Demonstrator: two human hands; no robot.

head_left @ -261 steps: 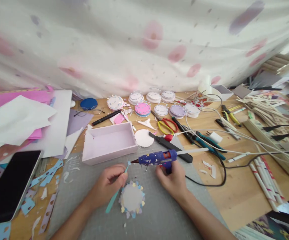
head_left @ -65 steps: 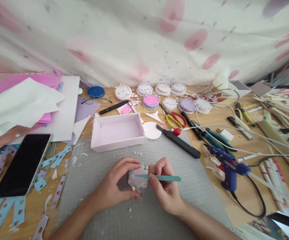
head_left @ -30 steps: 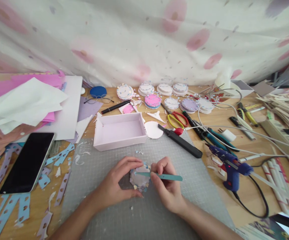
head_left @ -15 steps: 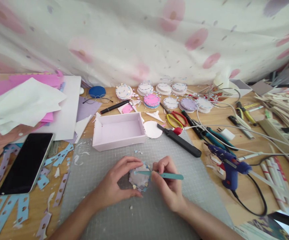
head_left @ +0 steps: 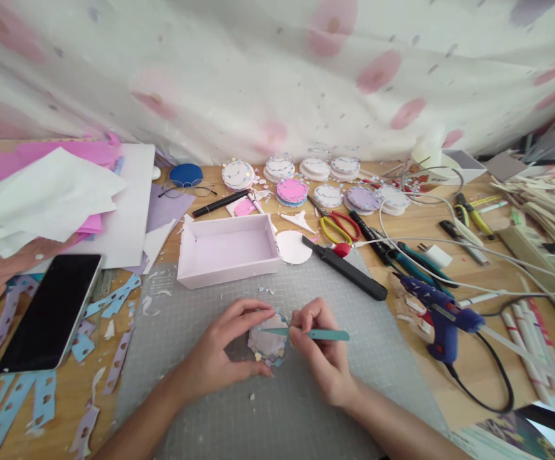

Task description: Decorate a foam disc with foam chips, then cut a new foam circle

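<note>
My left hand curves round a small round white disc, fingertips on its far rim and thumb at its near rim. Little pastel hearts and dots in blue, pink and cream edge this disc, which lies on the grey cutting mat. In a pen grip, my right hand is closed on slim teal tweezers. Their narrow tip points left over the disc's face; whether it pinches anything is too small to tell.
A lilac open box stands beyond my hands. Decorated discs line the back. To the right are a black cutter, scissors, a blue glue gun and cables. A phone and paper strips lie left.
The tweezers and right hand have shifted very slightly left, and the tip stays over the disc. My left hand keeps its place around the rim.
</note>
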